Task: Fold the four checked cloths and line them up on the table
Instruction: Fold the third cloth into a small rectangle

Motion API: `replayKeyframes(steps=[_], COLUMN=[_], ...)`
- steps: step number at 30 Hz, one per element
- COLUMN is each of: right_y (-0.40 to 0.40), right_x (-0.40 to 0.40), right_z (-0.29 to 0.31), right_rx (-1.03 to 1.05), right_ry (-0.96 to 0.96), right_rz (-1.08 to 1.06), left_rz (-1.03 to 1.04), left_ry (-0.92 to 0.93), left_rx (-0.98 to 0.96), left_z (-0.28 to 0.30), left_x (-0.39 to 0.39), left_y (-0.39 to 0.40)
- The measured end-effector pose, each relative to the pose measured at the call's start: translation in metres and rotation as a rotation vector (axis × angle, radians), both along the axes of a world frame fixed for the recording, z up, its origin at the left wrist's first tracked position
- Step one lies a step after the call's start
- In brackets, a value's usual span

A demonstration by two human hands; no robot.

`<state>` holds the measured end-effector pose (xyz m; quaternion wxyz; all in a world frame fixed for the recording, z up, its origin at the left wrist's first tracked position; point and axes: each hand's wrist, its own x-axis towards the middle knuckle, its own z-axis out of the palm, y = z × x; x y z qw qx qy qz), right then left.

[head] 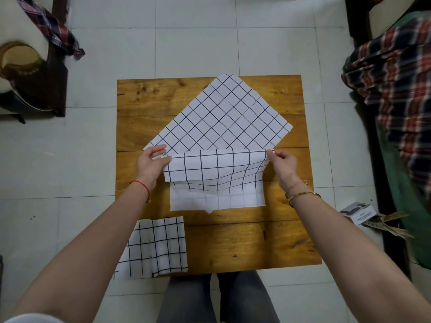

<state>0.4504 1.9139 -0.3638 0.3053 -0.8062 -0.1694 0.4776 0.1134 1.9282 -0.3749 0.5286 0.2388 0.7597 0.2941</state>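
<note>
A square wooden table (pixel 245 243) is standing on a pale tiled floor (pixel 196 43). Both the left hand (pixel 151 164) and the right hand (pixel 283 163) are pinching the top corners of a half-folded checked cloth (pixel 215 173). A spread cloth (pixel 221 115) is lying behind it, and a folded cloth (pixel 156 248) is overhanging the near-left corner. Plaid fabric (pixel 394 89) is hanging at right.

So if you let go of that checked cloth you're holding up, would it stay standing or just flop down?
Probably flop. The held cloth sags in the middle between the left hand and the right hand, so it looks soft, not stiff. It also seems thin and light: just fingertips lift it. It likely won't slide far on the wooden table.
</note>
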Motion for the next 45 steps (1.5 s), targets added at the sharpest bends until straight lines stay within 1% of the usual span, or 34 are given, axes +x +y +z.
replayKeyframes(steps=[3,6,10,15,18,21,24,26,33,39,45], right_y=[0.013,0.025,0.036,0.036,0.031,0.024,0.017,0.015,0.012,-0.018,-0.028], right_x=[0.001,0.001,0.001,0.004,0.006,0.006,0.007,0.008,0.008,0.011,0.010], right_z=[-0.016,-0.031,-0.053,-0.077,-0.083,-0.086,-0.093,-0.096,-0.099,-0.107,-0.109], right_rx=[0.028,0.054,0.063,-0.012,-0.019,-0.019,-0.023,-0.025,0.038,0.009,0.028], right_ry=[-0.015,-0.040,-0.033,-0.047,-0.108,-0.180,-0.220,-0.230,-0.306,-0.308,-0.371], right_rz=[0.012,0.057,0.121,0.158,0.191,0.269,0.327,0.335,0.372,0.423,0.457], left_rz=[-0.024,-0.005,0.045,0.015,-0.005,-0.054,-0.131,-0.152,-0.141,-0.199,-0.234], left_ry=[0.011,0.022,0.061,0.068,0.140,0.200,0.262,0.258,0.242,0.312,0.336], left_rx=[0.045,0.080,0.044,-0.016,-0.038,-0.004,-0.014,-0.003,0.053,0.050,0.079], left_z=[-0.011,-0.024,-0.049,-0.082,-0.091,-0.100,-0.102,-0.105,-0.100,-0.105,-0.103], left_x=[0.003,0.007,0.010,0.004,0.005,0.006,0.008,0.009,0.009,0.004,0.005], left_y=[0.010,0.017,0.019,0.010,0.003,-0.003,-0.011,-0.013,-0.015,-0.043,-0.052])
